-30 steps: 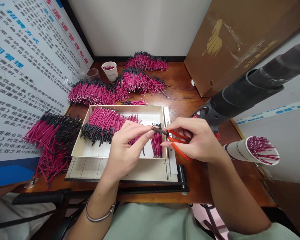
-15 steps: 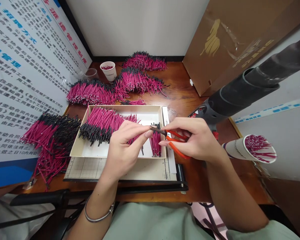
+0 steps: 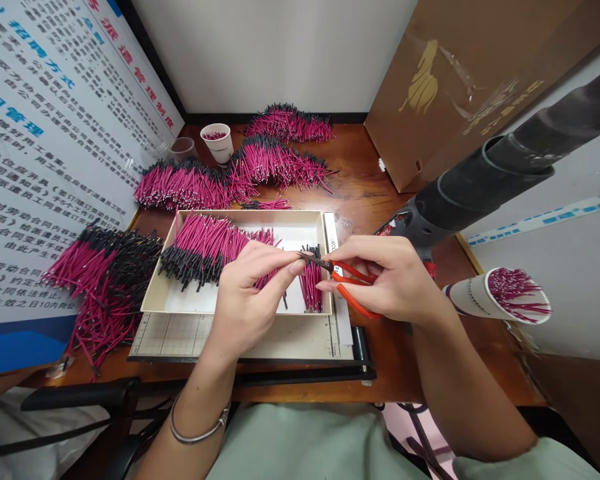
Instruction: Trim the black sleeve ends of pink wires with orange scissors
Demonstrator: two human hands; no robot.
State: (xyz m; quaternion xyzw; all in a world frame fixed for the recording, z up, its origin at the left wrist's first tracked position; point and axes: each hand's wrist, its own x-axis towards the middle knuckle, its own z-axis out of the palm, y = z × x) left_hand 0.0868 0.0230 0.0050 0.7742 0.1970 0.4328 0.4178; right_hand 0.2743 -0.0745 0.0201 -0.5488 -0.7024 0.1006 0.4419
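Observation:
My left hand [image 3: 253,293] pinches a short pink wire between thumb and forefinger over a shallow cream tray [image 3: 167,303]. Red-handled snips [image 3: 350,280] sit in my right hand [image 3: 387,277], with the dark tip against the wire's end at my left fingertips. Inside the tray lie a big heap of pink wires with black ends [image 3: 205,247] on the left and a small bundle [image 3: 313,287] on the right. The tray rests on a paper cutter base [image 3: 240,340].
More wire piles lie at the back [image 3: 275,160] and at the left [image 3: 100,273] of the wooden table. A white cup [image 3: 219,141] stands at the back. At the right a tipped paper cup [image 3: 500,297] holds wire bits. A cardboard box [image 3: 470,80] and a black tube [image 3: 505,173] crowd the right.

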